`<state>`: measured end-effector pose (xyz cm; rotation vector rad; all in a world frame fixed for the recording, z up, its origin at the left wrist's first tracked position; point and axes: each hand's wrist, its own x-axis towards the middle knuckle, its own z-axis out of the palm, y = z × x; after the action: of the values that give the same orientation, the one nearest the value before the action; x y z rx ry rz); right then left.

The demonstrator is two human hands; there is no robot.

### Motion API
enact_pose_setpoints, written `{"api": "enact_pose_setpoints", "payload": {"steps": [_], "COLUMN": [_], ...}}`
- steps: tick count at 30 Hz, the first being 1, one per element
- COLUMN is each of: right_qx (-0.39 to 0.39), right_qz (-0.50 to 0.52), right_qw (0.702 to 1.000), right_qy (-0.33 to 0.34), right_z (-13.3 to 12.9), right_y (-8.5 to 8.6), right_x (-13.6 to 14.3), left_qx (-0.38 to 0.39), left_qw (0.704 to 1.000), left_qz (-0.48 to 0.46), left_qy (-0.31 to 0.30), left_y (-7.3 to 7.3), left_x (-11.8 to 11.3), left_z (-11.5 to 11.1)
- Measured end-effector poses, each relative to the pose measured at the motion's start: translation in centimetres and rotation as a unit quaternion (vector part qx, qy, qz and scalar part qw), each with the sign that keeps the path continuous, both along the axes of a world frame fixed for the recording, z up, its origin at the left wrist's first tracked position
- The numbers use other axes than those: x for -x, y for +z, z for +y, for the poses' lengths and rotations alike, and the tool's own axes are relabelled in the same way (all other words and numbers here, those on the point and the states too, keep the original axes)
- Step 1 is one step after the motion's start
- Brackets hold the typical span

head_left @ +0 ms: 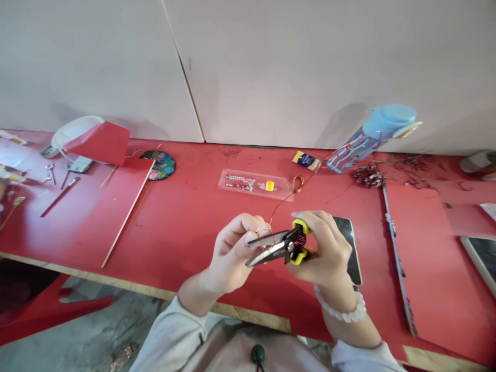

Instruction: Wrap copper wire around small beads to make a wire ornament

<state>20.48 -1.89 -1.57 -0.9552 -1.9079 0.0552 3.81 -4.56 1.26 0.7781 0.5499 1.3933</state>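
Note:
My right hand is wrapped round the yellow handles of a pair of pruning shears. The blades are parted and point left, close to the fingers of my left hand. That hand pinches a thin red cord with small beads on it, and the cord passes near the blades. From there the cord runs up to a small coil on the table. Behind my hands lies a clear plastic tray holding small beads and a yellow cap.
A blue-lidded bottle leans against the wall, with a small packet beside it. A phone lies by my right wrist. Boards lie on the red table, a paint palette at back left.

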Motion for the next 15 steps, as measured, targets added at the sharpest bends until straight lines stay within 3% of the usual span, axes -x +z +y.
{"api": "enact_pose_setpoints", "payload": {"steps": [15], "right_qx": [-0.005], "right_qz": [0.003], "right_qw": [1.000], "right_qy": [-0.002], "right_z": [-0.05], "right_y": [0.12], "right_x": [0.09], "left_qx": [0.018], "left_qw": [1.000], "left_qz": [-0.009], "left_qy": [-0.021], "left_y": [0.42], "left_x": [-0.10], "left_z": [-0.04]}}
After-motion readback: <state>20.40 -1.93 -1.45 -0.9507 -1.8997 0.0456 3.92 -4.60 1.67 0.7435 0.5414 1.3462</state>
